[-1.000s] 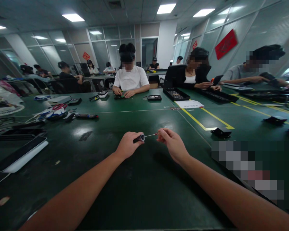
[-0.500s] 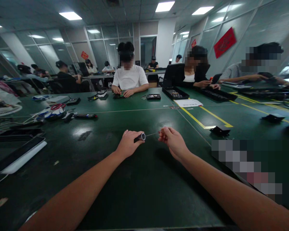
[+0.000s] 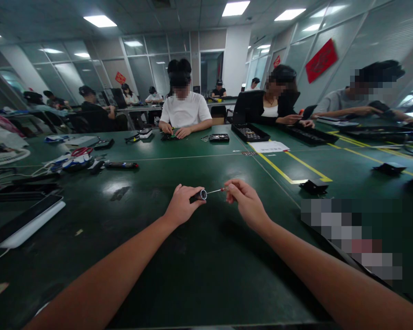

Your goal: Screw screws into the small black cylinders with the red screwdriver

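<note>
Head view: red banner (image 3: pixel 321 60), writing unreadable.

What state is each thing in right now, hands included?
left hand: closed around the dark handle
dark handle: held above the table, metal end toward the right hand
right hand: pinching the thin bit
thin bit: spans the gap, tip at the handle's end
green table: under both hands
</note>
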### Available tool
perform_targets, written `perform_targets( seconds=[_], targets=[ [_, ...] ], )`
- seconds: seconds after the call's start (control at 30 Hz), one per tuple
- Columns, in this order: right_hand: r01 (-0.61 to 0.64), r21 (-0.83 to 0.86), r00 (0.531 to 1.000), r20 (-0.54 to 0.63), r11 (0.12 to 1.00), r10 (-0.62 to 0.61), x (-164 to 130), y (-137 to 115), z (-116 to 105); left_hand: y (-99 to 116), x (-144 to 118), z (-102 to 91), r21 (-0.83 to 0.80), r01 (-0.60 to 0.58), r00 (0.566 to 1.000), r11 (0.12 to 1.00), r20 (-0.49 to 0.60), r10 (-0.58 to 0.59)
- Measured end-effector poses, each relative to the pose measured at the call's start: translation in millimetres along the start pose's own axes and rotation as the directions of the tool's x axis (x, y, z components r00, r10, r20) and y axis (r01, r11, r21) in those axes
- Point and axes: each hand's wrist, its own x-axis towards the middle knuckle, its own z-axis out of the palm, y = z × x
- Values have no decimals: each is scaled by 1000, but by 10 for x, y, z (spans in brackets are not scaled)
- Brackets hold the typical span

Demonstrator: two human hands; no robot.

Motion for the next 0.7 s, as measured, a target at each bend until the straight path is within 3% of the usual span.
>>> perform_targets(
  seconds=[0.23, 0.37, 0.53, 0.7],
  targets=[
    [-64, -67, 992, -113, 996, 56, -18, 47, 36, 27, -4, -20, -5, 13, 1000, 1000, -2, -13],
    [-48, 24, 996, -77, 999, 50, -12, 82, 32, 26, -2, -21, -6, 26, 1000, 1000, 5, -26],
    [-92, -58, 994, -72, 994, 88, -1, 71, 38, 19, -3, -1, 0, 31, 999, 1000, 16, -31],
    [-66, 65, 989, -130, 996, 74, 11, 125, 49, 25, -3, -14, -2, 35, 999, 999, -5, -35]
  ],
)
